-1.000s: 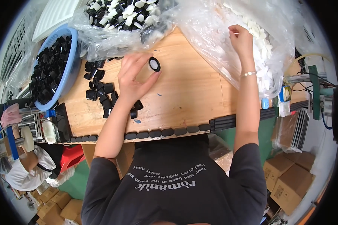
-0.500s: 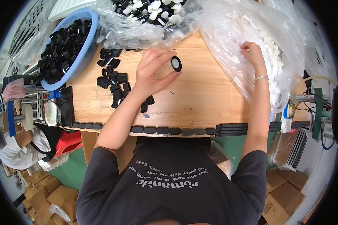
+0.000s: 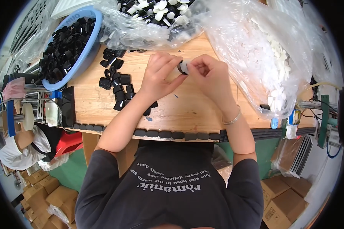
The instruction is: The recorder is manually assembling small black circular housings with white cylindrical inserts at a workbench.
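Note:
Over the middle of the table, my left hand (image 3: 155, 77) pinches a short round black cap (image 3: 180, 68) between thumb and fingers. My right hand (image 3: 212, 77) is closed right beside it, fingertips together at a small whitish piece (image 3: 186, 66) against the cap's open face. How far this piece sits inside the cap is hard to see. Left of my left forearm, loose black caps (image 3: 118, 89) lie scattered on the wooden table (image 3: 179, 110). To the right, a clear plastic bag (image 3: 233, 42) spreads out with many white pieces (image 3: 277, 65) on it.
A blue basin (image 3: 97, 32) heaped with black caps stands at the far left. Another clear bag (image 3: 141, 36) at the back holds mixed black and white parts (image 3: 160, 11). Dark padding (image 3: 164, 134) lines the near table edge. One black piece (image 3: 264, 107) lies by the right bag.
My right hand has come left from the bag of white pieces to the black cap. The left hand stays nearly in place, and the cap has turned to the right.

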A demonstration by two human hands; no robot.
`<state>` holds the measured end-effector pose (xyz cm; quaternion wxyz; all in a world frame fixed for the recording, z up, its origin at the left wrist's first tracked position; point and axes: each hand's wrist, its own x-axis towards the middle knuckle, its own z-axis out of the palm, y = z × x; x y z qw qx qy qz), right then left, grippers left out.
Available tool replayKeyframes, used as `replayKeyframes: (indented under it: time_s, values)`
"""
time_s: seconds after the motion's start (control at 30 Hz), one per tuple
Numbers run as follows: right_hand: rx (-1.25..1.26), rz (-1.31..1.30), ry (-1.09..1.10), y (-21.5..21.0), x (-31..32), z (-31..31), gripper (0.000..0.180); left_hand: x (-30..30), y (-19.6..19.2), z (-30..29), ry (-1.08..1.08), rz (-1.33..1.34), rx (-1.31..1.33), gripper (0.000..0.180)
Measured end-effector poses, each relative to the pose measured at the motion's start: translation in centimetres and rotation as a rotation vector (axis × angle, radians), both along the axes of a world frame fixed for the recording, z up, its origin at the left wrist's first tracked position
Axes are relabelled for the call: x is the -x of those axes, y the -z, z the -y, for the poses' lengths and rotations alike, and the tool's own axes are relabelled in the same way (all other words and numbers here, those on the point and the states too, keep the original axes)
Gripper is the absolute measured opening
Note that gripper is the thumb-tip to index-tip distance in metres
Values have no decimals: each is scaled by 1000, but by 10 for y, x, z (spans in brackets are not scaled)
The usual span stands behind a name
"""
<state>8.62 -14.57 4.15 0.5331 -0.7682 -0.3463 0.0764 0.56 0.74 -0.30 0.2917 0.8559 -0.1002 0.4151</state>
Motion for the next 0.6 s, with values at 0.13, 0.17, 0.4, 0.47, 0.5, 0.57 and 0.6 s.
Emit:
replayKeyframes:
  time_s: [0.13, 0.17, 0.4, 0.47, 0.5, 0.57, 0.6]
  values:
    - [-5, 34, 11, 0, 10, -5, 6, 2, -1, 0, 2, -8, -18, 48]
    - [-4, 35, 6, 0, 11, -5, 6, 2, -1, 1, -2, -6, -16, 48]
    - [-70, -285, -79, 17, 0, -3, 4, 3, -8, 0, 22, 19, -12, 49]
    - [-204, -418, -139, 19, -3, -1, 7, 3, -8, 1, 37, 39, 2, 49]
    - [-184, -556, -193, 14, -4, 1, 13, 3, -7, 1, 58, 13, 2, 50]
    - [-162, -696, -248, 13, -5, 2, 19, 4, -6, 2, 79, -14, 3, 51]
    - [-164, -682, -262, 15, -6, 2, 22, 4, -6, 2, 87, -13, -2, 51]
